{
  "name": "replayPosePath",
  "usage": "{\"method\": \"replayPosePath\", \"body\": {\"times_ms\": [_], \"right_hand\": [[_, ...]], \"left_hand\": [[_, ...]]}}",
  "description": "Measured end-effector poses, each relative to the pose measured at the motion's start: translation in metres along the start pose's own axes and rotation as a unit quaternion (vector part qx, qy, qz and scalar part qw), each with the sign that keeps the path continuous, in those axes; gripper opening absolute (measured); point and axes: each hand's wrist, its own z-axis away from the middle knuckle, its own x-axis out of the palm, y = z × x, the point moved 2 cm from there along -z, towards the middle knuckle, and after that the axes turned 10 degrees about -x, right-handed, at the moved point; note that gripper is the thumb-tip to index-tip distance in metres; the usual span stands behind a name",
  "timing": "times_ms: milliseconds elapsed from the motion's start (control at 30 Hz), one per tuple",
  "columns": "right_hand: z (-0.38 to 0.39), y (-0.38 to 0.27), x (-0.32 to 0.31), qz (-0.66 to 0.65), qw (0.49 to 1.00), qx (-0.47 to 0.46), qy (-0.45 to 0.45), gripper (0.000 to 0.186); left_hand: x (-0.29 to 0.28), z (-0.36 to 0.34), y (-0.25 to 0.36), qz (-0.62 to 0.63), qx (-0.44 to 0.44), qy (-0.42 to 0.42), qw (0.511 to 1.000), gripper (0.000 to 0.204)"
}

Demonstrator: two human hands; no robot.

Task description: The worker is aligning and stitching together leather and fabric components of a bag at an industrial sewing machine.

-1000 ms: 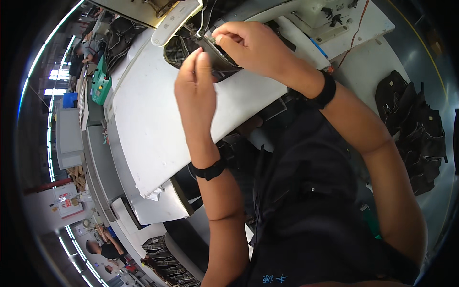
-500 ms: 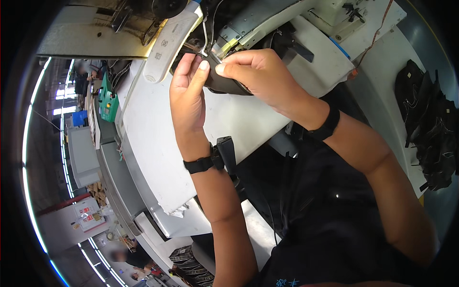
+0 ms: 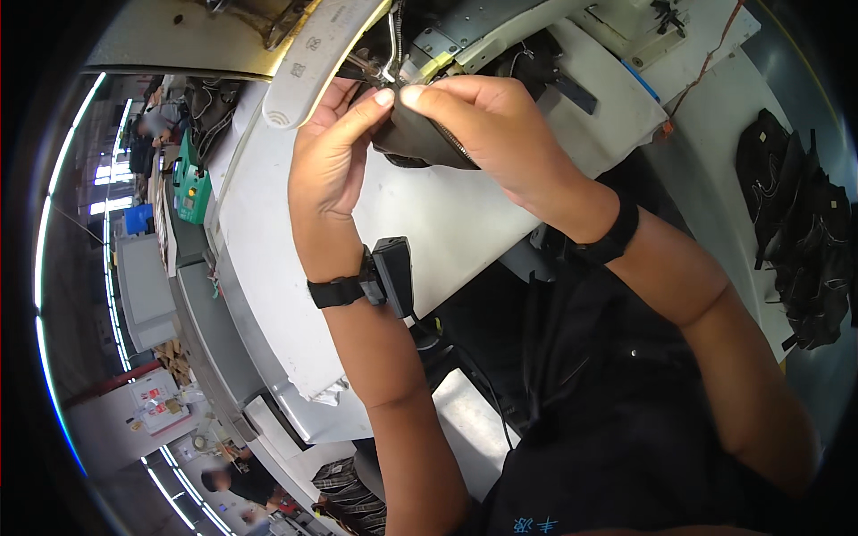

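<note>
Under the sewing machine's presser foot lies the front of a dark fabric piece with a zipper along its right edge. My left hand is closed on the piece's left side, thumb on top and fingers partly hidden behind the machine's pale cover. From the right, my right hand pinches the same piece by its zipper edge, thumb close to the foot. The two thumb tips are almost side by side. The needle cannot be made out clearly.
The white machine table spreads below my hands. A pale machine head cover hangs close above my left hand. Dark fabric pieces lie in a pile at the right. A green device stands at the left; people are farther off.
My left hand and forearm have shifted left, with the hand partly behind the cover. Both thumbs have come closer together and nearer the presser foot, and the fabric has moved slightly with them.
</note>
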Motion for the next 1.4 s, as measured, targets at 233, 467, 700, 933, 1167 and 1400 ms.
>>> {"method": "replayPosePath", "body": {"times_ms": [233,467,700,933,1167,1400], "right_hand": [[-0.003,0.0,0.017,0.082,0.991,-0.099,0.027,0.027],[0.003,0.009,0.014,-0.114,0.992,0.012,0.052,0.021],[0.002,0.007,0.012,0.13,0.986,-0.102,0.036,0.031],[-0.004,0.006,0.004,0.133,0.987,-0.087,-0.008,0.025],[-0.006,0.009,0.002,0.072,0.994,-0.075,-0.022,0.027],[-0.01,0.012,0.001,0.049,0.994,-0.101,-0.014,0.033]], "left_hand": [[0.008,0.004,0.011,-0.012,-0.024,0.024,0.999,0.036],[0.005,0.006,0.015,-0.053,-0.053,0.02,0.997,0.039],[0.012,0.0,0.018,-0.045,-0.051,0.016,0.998,0.053],[0.008,0.003,0.018,-0.078,-0.046,-0.005,0.996,0.052],[-0.003,0.008,0.006,-0.001,-0.012,-0.013,1.0,0.057],[-0.007,0.004,-0.004,-0.034,0.018,0.021,0.999,0.056]]}}
